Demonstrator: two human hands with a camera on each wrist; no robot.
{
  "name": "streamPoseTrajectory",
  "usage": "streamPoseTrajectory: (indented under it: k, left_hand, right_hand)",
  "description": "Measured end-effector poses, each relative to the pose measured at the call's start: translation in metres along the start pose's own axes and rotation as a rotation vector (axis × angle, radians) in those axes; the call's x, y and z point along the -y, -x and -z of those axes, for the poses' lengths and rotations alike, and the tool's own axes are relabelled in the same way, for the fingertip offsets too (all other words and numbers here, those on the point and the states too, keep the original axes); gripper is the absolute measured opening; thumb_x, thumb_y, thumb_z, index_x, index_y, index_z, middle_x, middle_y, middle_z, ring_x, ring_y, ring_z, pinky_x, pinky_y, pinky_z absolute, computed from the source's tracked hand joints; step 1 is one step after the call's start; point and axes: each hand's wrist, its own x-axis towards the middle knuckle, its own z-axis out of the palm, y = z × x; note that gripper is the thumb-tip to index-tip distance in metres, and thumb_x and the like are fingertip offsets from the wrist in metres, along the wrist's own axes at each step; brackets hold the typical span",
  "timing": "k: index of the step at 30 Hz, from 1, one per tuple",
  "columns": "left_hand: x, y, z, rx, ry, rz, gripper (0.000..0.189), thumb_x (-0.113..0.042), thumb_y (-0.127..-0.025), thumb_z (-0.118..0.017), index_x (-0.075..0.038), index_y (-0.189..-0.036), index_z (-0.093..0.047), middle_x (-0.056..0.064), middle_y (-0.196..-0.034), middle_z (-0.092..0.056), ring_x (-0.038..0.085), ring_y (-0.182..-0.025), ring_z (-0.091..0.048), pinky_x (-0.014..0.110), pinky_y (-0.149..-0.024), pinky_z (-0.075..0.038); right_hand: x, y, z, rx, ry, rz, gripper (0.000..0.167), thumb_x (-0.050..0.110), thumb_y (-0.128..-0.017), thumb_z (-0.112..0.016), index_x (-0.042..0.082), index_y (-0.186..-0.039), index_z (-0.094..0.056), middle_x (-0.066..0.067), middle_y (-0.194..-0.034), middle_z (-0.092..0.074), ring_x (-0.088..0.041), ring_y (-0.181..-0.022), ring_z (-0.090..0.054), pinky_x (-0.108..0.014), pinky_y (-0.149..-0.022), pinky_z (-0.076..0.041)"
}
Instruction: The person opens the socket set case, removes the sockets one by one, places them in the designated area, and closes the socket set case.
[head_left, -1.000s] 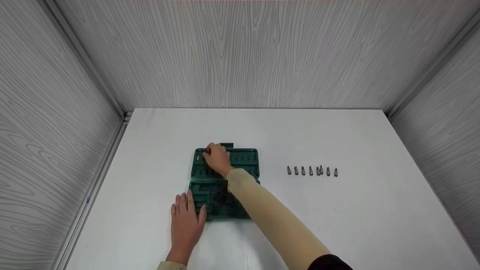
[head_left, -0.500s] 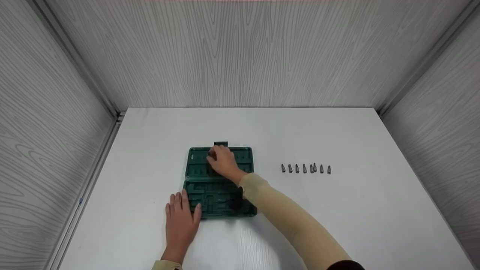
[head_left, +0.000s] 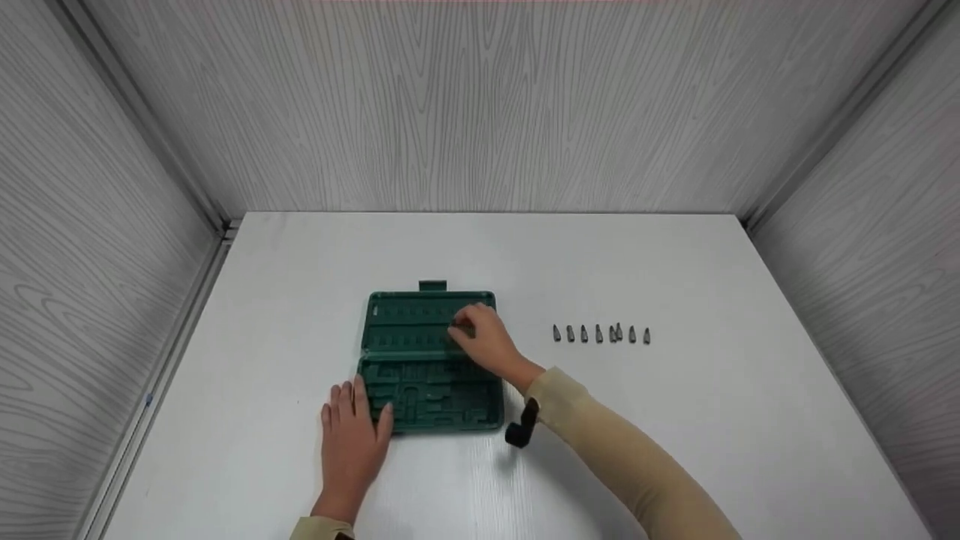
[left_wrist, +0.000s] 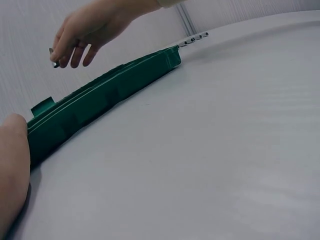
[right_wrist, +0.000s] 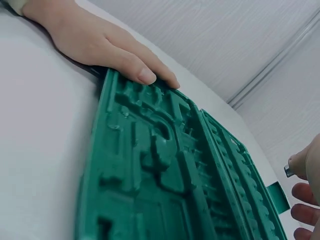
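Observation:
A green plastic tool case (head_left: 431, 358) lies unfolded on the table, its moulded slots facing up. My left hand (head_left: 352, 442) rests at its near left corner, fingers straight, with the thumb on the rim in the right wrist view. Over the right part of the far half, my right hand (head_left: 487, 341) pinches a small metal bit (left_wrist: 54, 64) between thumb and index finger. The bit's end (right_wrist: 288, 171) pokes out of the fingertips, above the case. At the far left corner slot a small pale piece (head_left: 375, 310) shows.
Several tapered metal bits (head_left: 585, 334) stand in a row on the white table (head_left: 712, 420), right of the case; two are close together. A latch tab (head_left: 433, 285) sticks out at the case's far edge. Grey wood-grain panels (head_left: 480, 105) enclose the table.
My right hand has moved from the far left of the case to the right and a little nearer, uncovering its slots. The left hand stays at the corner. The whole view has shifted slightly.

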Motion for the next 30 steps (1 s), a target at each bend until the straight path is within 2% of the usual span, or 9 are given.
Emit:
streamPoseTrajectory:
  k: [6,13,23,30]
  left_hand:
    - [0.004,0.001,0.001,-0.012,0.003,0.012,0.078,-0.054,-0.095,-0.036,0.003,-0.145,-0.022,0.028,-0.142,-0.029,0.041,-0.136,-0.016,0.056,-0.107,-0.011]
    - [0.001,-0.002,-0.003,-0.016,0.015,-0.005,0.077,-0.055,-0.095,-0.035,0.003,-0.145,-0.023,0.028,-0.142,-0.029,0.041,-0.136,-0.015,0.056,-0.106,-0.012]
    - [-0.002,0.0,-0.003,0.0,-0.005,0.007,0.078,-0.055,-0.095,-0.033,0.003,-0.145,-0.023,0.028,-0.142,-0.029,0.041,-0.136,-0.015,0.056,-0.107,-0.011]
    - [-0.002,-0.002,-0.002,0.015,-0.017,0.012,0.078,-0.055,-0.095,-0.032,0.004,-0.145,-0.021,0.028,-0.142,-0.028,0.041,-0.136,-0.014,0.055,-0.107,-0.01]
  right_hand:
    - [-0.008,0.02,0.009,0.009,-0.04,-0.051,0.018,0.025,-0.092,-0.06,0.01,-0.101,-0.06,-0.001,-0.096,-0.055,-0.015,-0.088,-0.05,-0.032,-0.076,-0.045]
    - [-0.03,0.047,0.024,-0.056,-0.051,-0.061,0.015,0.021,-0.092,-0.061,0.008,-0.099,-0.06,-0.003,-0.094,-0.055,-0.019,-0.087,-0.051,-0.035,-0.073,-0.044]
    - [-0.072,0.092,0.051,-0.17,-0.108,-0.163,0.005,0.016,-0.088,-0.065,0.013,-0.091,-0.062,0.001,-0.09,-0.056,-0.016,-0.083,-0.051,-0.035,-0.072,-0.044]
    - [-0.098,0.125,0.078,-0.271,-0.15,-0.251,0.007,0.011,-0.086,-0.066,0.008,-0.092,-0.063,-0.001,-0.092,-0.058,-0.018,-0.083,-0.053,-0.034,-0.072,-0.045]
